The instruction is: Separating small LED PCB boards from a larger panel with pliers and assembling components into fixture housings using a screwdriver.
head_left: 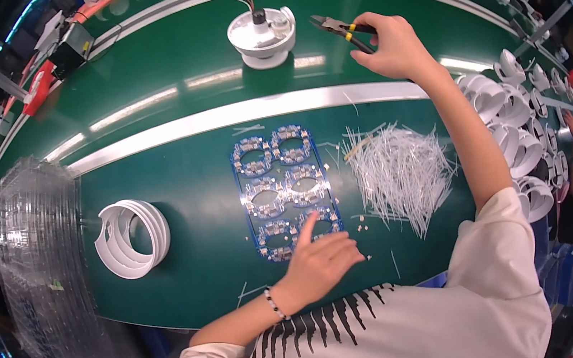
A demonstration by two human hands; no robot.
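Note:
My right hand (395, 45) is closed around the handles of a pair of cutting pliers (348, 32) with yellow and black grips. The pliers' jaws point left, over the far part of the green bench. My left hand (319, 258) is over the near right corner of a blue circuit board panel (280, 185) made of several joined ring-shaped boards. Its index finger is stretched out over the panel and its other fingers are loosely extended, holding nothing. Whether the fingertip touches the panel I cannot tell.
Right of the panel lies a pile of thin white strips (405, 174). To the left are ribbed white rings (134, 239) and a stack of clear plastic trays (40, 262). A white round housing with wires (262, 37) stands beyond; white curved parts (517, 141) crowd the right edge.

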